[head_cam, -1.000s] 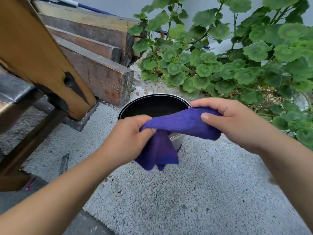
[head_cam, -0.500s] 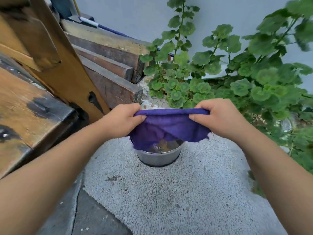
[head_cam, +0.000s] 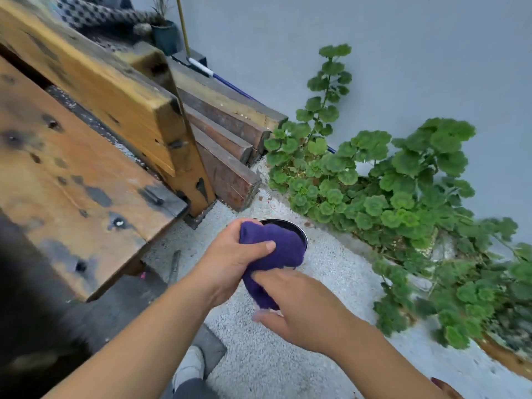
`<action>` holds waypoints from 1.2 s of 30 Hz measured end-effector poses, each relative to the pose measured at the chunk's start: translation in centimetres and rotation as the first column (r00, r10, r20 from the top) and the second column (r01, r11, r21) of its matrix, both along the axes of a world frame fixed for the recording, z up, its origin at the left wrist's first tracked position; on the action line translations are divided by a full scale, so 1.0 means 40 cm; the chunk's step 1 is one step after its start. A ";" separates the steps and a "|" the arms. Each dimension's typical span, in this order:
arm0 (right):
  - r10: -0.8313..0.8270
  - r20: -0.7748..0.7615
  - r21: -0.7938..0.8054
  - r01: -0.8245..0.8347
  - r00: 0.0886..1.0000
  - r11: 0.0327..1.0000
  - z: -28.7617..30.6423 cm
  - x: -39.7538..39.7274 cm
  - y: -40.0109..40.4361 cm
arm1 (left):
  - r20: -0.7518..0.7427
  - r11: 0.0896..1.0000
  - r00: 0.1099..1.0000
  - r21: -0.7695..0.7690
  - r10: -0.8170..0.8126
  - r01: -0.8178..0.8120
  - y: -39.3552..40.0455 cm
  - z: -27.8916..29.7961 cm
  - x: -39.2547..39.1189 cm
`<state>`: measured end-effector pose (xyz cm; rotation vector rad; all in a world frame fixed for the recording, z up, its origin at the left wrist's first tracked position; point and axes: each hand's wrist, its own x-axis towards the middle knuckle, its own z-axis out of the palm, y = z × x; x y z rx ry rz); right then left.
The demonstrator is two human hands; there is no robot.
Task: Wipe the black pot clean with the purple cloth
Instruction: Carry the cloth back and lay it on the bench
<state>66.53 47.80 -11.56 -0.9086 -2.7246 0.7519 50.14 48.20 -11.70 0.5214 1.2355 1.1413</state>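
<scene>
Head view: purple cloth [head_cam: 276, 249] above black pot [head_cam: 299, 230].

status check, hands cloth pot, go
Left hand grips bunched purple cloth; right hand holds its lower end. Black pot on gravel, mostly hidden behind cloth, not visibly touched. Nothing in the way.

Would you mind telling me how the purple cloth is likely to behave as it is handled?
The purple cloth is probably soft and floppy: it bunches in the left hand, and its lower part hangs down to the right hand. It likely weighs little and should mould to the black pot.
</scene>
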 end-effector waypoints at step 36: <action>0.043 -0.159 -0.747 -0.149 0.986 0.648 0.462 -1.034 -0.760 | -0.326 0.726 0.679 0.038 0.658 -0.686 -1.315 0.436 -0.880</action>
